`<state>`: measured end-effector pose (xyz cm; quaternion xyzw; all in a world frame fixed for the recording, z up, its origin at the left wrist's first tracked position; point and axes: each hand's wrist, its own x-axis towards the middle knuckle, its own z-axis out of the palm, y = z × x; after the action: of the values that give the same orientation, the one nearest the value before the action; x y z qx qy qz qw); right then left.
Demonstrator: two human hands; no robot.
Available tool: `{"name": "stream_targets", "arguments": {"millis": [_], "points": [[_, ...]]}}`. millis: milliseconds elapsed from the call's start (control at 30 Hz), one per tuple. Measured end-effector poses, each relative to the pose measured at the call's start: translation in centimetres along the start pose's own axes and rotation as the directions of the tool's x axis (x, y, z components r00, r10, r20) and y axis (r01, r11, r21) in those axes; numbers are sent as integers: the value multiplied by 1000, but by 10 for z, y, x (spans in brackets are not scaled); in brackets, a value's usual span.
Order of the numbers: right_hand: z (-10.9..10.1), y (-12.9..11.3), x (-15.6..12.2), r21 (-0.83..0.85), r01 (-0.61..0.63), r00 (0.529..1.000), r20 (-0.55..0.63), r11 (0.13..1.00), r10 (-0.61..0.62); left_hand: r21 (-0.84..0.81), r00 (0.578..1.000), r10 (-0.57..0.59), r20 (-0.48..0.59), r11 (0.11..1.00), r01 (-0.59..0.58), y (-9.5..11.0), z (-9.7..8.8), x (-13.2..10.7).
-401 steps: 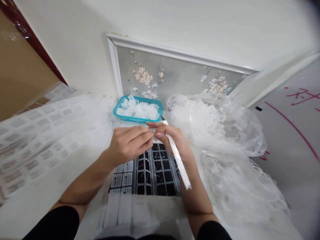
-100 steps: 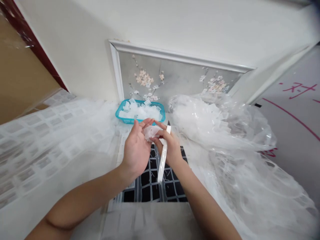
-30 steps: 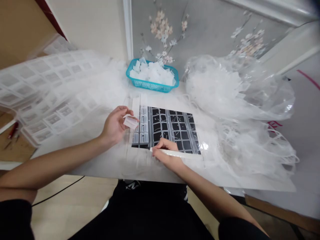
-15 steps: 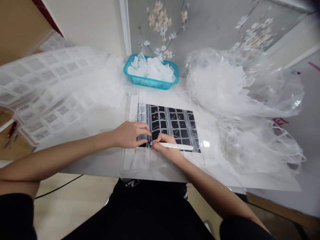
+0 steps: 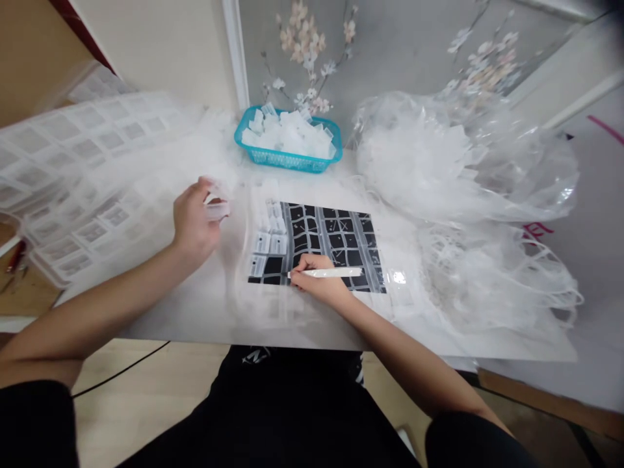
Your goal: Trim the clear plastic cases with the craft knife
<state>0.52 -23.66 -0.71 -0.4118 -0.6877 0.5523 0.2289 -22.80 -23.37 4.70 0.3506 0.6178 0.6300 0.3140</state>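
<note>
A black cutting mat [image 5: 336, 240] lies on the white table under a clear moulded plastic sheet, with several small clear blister pieces [image 5: 270, 237] on its left side. My right hand [image 5: 316, 279] is closed round a white knife [image 5: 327, 273], whose tip rests at the mat's lower left. My left hand [image 5: 192, 221] is raised left of the mat, pinching a small clear plastic piece [image 5: 217, 209]. A teal basket [image 5: 287, 158] heaped with cut clear pieces stands behind the mat.
Clear blister sheets [image 5: 73, 162] are stacked at the left. A big clear bag of plastic offcuts [image 5: 453, 162] fills the right, with trimmed webbing [image 5: 492, 286] in front. A framed blossom picture [image 5: 390, 45] leans on the wall. The table's front edge [image 5: 244, 338] is close.
My left hand has lifted off the mat and moved left, holding a small clear piece. My right hand with the knife stays at the mat's lower edge.
</note>
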Motion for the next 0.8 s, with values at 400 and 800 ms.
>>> {"name": "stream_targets", "arguments": {"millis": [400, 800], "points": [[-48, -100, 10, -509, 605, 686, -57, 612, -725, -368, 847, -211, 488, 830, 419, 50, 31, -39], [-103, -147, 8, -520, 709, 563, 10, 476, -826, -79, 703, 686, 190, 724, -685, 100, 66, -25]]}}
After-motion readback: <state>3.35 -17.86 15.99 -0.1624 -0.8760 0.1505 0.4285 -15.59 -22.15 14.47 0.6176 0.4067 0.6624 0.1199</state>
